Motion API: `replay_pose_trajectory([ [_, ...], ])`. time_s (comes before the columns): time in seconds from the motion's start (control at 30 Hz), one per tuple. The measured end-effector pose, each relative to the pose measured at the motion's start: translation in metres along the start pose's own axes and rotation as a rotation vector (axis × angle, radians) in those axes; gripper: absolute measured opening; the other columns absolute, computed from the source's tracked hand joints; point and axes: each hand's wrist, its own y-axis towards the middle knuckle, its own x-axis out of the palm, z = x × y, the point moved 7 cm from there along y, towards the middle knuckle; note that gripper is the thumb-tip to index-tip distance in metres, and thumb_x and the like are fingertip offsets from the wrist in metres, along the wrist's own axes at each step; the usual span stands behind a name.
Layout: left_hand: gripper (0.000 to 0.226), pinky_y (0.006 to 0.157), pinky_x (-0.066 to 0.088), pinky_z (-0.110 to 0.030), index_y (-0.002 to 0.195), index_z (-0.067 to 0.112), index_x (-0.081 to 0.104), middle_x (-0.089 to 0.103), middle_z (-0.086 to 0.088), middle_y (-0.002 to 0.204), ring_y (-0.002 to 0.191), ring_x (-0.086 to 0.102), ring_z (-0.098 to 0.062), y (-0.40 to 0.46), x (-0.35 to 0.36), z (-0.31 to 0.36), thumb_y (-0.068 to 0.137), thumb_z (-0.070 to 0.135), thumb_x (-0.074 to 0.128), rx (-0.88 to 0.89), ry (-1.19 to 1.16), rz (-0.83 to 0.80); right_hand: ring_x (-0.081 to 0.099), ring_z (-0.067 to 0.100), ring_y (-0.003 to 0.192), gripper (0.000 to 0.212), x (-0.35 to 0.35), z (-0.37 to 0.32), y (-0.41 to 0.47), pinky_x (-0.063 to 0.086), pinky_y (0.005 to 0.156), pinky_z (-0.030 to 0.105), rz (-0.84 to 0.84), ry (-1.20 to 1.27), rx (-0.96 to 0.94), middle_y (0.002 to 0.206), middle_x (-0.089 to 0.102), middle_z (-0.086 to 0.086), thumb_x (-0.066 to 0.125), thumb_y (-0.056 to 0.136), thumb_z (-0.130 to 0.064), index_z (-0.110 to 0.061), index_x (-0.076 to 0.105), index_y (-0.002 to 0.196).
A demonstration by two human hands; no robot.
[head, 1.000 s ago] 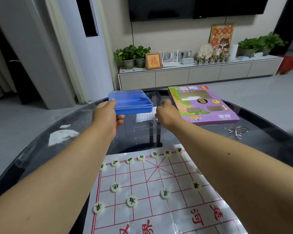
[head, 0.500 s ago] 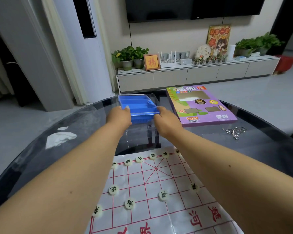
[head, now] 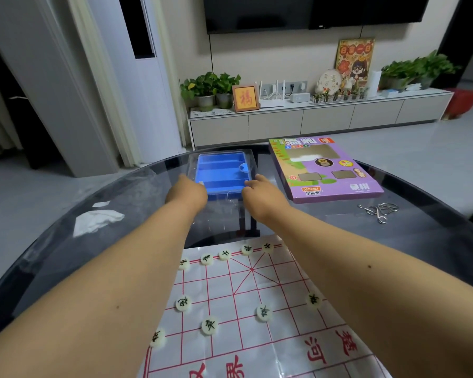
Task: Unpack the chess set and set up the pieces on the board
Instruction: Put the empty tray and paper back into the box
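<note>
At the near edge of the dark glass table (head: pixel 52 249), a white paper board (head: pixel 257 323) ruled in red lines and printed with red characters is laid flat. White round pieces (head: pixel 209 325) marked with dark characters are placed on it: a row of five is seen along the far edge, and five more are spread on the lines nearer the viewer, where parts of the board are covered by both forearms. Beyond the board, both arms are extended to a blue tray (head: pixel 222 173), which is seated in a clear plastic case (head: pixel 250 156) near the far rim of the table. The tray's near left corner is met by the left hand (head: pixel 186 192) and its near right corner by the right hand (head: pixel 263 194); the fingers of both are hidden behind the knuckles and the tray wall, so it cannot be told whether the tray is grasped or merely touched. The tray's compartments are seen to hold no pieces. Just to the right of the tray, a purple game box (head: pixel 325 170) with a cut-out window is laid flat. Metal wire rings (head: pixel 378 211) are noted near the box, towards the right rim. A white reflection is seen on the glass at the left.
</note>
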Motion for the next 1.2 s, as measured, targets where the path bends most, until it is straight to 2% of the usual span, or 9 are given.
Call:
replay_pose_trajectory([
  [0.1, 0.042, 0.06, 0.043, -0.028, 0.115, -0.006, 0.053, 0.061, -0.018, 0.092, 0.07, 0.056, -0.028, -0.006, -0.007, -0.005, 0.097, 0.032, 0.051, -0.106, -0.419, -0.017, 0.029, 0.036, 0.134, 0.024, -0.005, 0.003, -0.002, 0.044, 0.099, 0.046, 0.033, 0.05, 0.038, 0.128, 0.054, 0.019, 0.044, 0.094, -0.006, 0.005, 0.058, 0.11],
  [0.2, 0.03, 0.05, 0.045, -0.021, 0.106, 0.006, 0.051, 0.061, -0.011, 0.093, 0.063, 0.057, -0.017, -0.018, -0.012, -0.004, 0.094, 0.032, 0.058, -0.153, -0.651, -0.056, 0.031, 0.031, 0.135, 0.031, -0.024, -0.001, -0.017, 0.037, 0.105, 0.039, 0.112, 0.189, 0.065, 0.136, 0.049, 0.017, 0.039, 0.096, -0.008, 0.003, 0.055, 0.12],
  [0.3, 0.019, 0.044, 0.026, -0.018, 0.088, 0.017, 0.054, 0.053, 0.001, 0.067, 0.05, 0.04, -0.012, -0.03, -0.009, -0.005, 0.092, 0.034, 0.061, -0.211, -0.723, -0.167, 0.04, 0.026, 0.126, 0.038, -0.044, -0.004, -0.036, 0.036, 0.099, 0.034, 0.135, 0.32, 0.074, 0.135, 0.048, 0.018, 0.03, 0.098, -0.009, 0.004, 0.055, 0.124],
  [0.37, 0.018, 0.04, 0.03, -0.019, 0.082, 0.018, 0.053, 0.053, 0.002, 0.056, 0.05, 0.046, -0.012, -0.042, -0.009, -0.005, 0.093, 0.029, 0.06, -0.228, -0.771, -0.208, 0.046, 0.026, 0.119, 0.038, -0.053, -0.001, -0.046, 0.039, 0.095, 0.035, 0.168, 0.407, 0.06, 0.131, 0.051, 0.016, 0.032, 0.097, -0.01, 0.006, 0.058, 0.119],
  [0.47, 0.013, 0.036, 0.046, -0.021, 0.087, 0.012, 0.055, 0.059, -0.002, 0.069, 0.043, 0.062, -0.017, -0.063, -0.011, 0.003, 0.096, 0.021, 0.056, -0.22, -0.926, -0.24, 0.054, 0.029, 0.103, 0.036, -0.067, 0.016, -0.061, 0.043, 0.083, 0.035, 0.299, 0.479, 0.058, 0.111, 0.062, 0.015, 0.035, 0.099, -0.019, 0.004, 0.061, 0.108],
  [0.57, 0.011, 0.032, 0.044, -0.02, 0.098, 0.006, 0.056, 0.065, -0.011, 0.086, 0.043, 0.066, -0.02, -0.079, -0.014, 0.013, 0.098, 0.016, 0.052, -0.179, -1.071, -0.279, 0.053, 0.031, 0.079, 0.039, -0.079, 0.056, -0.071, 0.038, 0.062, 0.035, 0.419, 0.443, 0.159, 0.08, 0.059, 0.011, 0.037, 0.1, -0.03, 0.0, 0.057, 0.086],
  [0.7, 0.011, 0.037, 0.046, -0.018, 0.093, 0.011, 0.058, 0.072, -0.006, 0.077, 0.05, 0.069, -0.017, -0.089, -0.016, 0.019, 0.097, 0.02, 0.055, -0.138, -1.081, -0.279, 0.055, 0.028, 0.097, 0.025, -0.093, 0.12, -0.087, 0.042, 0.075, 0.033, 0.511, 0.174, 0.313, 0.103, 0.064, 0.009, 0.05, 0.093, -0.026, -0.008, 0.066, 0.1],
  [0.93, 0.009, 0.043, 0.053, -0.023, 0.095, 0.012, 0.06, 0.072, -0.002, 0.061, 0.052, 0.069, -0.015, -0.114, -0.01, 0.027, 0.095, 0.02, 0.057, -0.137, -1.117, -0.293, 0.048, 0.029, 0.109, 0.021, -0.08, 0.179, -0.104, 0.036, 0.068, 0.028, 0.286, -0.24, 0.477, 0.11, 0.058, 0.009, 0.053, 0.09, -0.018, -0.007, 0.065, 0.103],
  [1.2, 0.013, 0.047, 0.054, -0.021, 0.099, 0.012, 0.061, 0.072, -0.005, 0.08, 0.063, 0.072, -0.016, -0.127, -0.005, 0.027, 0.093, 0.024, 0.061, -0.151, -1.111, -0.251, 0.044, 0.024, 0.075, 0.012, -0.069, 0.17, -0.102, 0.035, 0.064, 0.027, 0.156, -0.242, 0.493, 0.068, 0.043, 0.005, 0.05, 0.089, -0.001, -0.01, 0.058, 0.089],
])
